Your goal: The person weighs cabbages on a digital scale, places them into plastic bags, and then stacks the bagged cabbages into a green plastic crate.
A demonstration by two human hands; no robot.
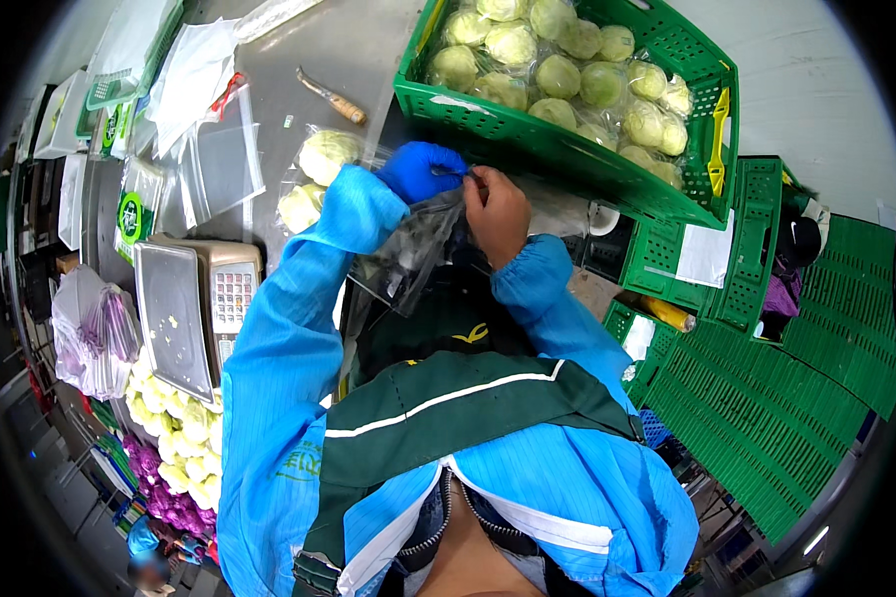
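Observation:
My left hand point(423, 173), in a blue glove, and my bare right hand point(498, 214) meet in front of my chest. Both have their fingers pinched at the upper edge of a clear plastic bag point(408, 254), which hangs below them over my dark apron. Just left of my gloved hand, two pale green cabbages point(329, 156) lie in clear plastic on the metal table point(269, 80). Beyond my hands stands a green crate point(558, 184) with many bagged cabbages point(558, 77) inside. What lies under the hanging bag is partly hidden by my arms.
A weighing scale point(184, 308) sits left of my arm, with clear flat bags point(219, 174) above it. A wooden-handled knife point(334, 97) lies on the table. More green crates point(757, 398) are at the right; piled pale vegetables point(174, 428) are at the lower left.

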